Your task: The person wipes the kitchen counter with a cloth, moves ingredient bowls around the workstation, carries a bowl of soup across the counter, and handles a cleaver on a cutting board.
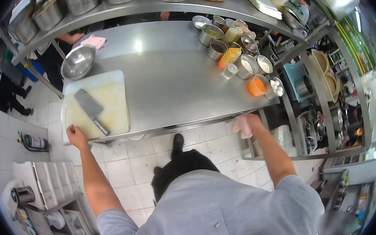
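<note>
My left hand (77, 137) is at the near left corner of a white cutting board (116, 90), its fingers curled in. Whether it grips the board's edge or something else is hidden. A cleaver (89, 103) lies flat on the board, its handle pointing toward the table's front edge. On my other side, my right hand (254, 121) is closed around a pink cloth (243, 127), just off the front edge of the steel table (162, 84). The cloth hangs crumpled from my fingers.
A steel bowl (78, 62) and a folded pink cloth (93, 41) sit behind the board. Several containers crowd the right end, among them a yellow squeeze bottle (229, 58), an orange-filled tub (257, 86) and eggs (276, 87). An overhead shelf (143, 9) holds steel pots.
</note>
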`<state>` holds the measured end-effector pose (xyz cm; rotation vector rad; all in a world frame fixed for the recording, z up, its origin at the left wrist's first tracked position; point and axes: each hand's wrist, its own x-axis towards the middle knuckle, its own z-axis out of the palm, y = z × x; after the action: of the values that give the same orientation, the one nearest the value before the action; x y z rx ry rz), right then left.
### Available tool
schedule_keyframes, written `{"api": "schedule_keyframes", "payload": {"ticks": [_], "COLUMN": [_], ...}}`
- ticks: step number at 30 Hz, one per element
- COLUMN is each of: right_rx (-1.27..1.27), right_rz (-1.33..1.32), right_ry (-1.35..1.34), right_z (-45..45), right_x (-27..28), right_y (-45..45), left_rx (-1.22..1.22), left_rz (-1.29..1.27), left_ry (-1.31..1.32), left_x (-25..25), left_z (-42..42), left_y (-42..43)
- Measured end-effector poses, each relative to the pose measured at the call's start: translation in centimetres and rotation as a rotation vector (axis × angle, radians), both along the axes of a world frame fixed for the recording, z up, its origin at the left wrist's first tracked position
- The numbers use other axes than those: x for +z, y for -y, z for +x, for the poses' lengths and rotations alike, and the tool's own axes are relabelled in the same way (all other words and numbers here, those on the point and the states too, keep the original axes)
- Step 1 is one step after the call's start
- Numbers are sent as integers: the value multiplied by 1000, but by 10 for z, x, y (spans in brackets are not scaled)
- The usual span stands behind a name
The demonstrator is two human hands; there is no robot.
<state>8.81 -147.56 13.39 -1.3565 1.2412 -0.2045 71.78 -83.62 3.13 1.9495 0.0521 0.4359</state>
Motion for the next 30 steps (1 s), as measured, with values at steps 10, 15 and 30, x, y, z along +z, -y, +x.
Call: {"api": "schedule_keyframes", "payload": {"ticks": [10,15,30], "right_rx": [288,649,736], "right_rz": [-948,-1177,-1479], "right_ry": [-258,-271,-286], "right_z": [111,212,575], "right_x": [-61,-66,-67], "right_y": [16,-1,-56], "left_rx": [56,203,376], "left_rz": [245,301,358], "left_ry": [-97,-10,9], "left_x": [39,29,30], "left_z": [-34,-36,-48], "left_y": [34,50,101]}}
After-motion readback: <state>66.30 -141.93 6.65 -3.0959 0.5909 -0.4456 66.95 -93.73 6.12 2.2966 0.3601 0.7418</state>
